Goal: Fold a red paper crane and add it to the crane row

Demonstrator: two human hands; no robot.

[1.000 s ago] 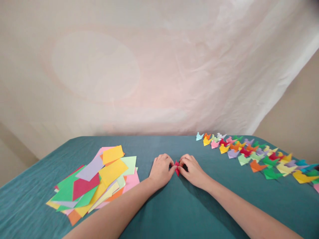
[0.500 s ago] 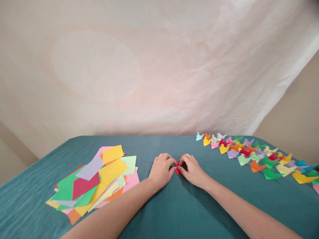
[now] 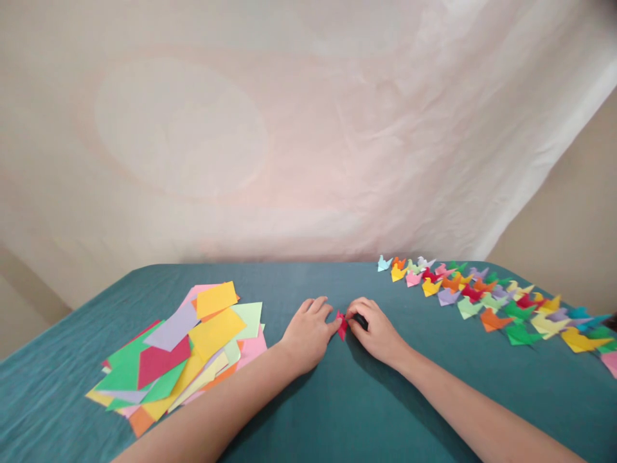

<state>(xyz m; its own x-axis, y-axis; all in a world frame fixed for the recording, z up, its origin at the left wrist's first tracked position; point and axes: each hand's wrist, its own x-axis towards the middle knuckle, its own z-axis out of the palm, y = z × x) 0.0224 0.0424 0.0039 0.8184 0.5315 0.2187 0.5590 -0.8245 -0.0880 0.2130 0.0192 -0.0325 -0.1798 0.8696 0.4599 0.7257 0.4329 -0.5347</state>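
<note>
A small folded red paper piece (image 3: pixel 342 325) stands between my two hands at the middle of the table, its points sticking up and down. My right hand (image 3: pixel 375 331) pinches its right side with thumb and fingertips. On the other side, my left hand (image 3: pixel 308 334) has its fingers apart and stretched forward. Its thumb tip rests at the left edge of the red piece. Part of the paper's right edge is hidden by my right fingertips.
To the left lies a loose pile of coloured paper sheets (image 3: pixel 216 334). Rows of folded paper birds (image 3: pixel 495 319) in many colours run along the right side. A teal cloth (image 3: pixel 308 424) covers the table, and a pale sheet (image 3: pixel 308 141) hangs behind it.
My left fingers have opened from a pinch and lifted off the red paper, leaving the thumb beside it. My right hand still pinches the piece, which has turned slightly.
</note>
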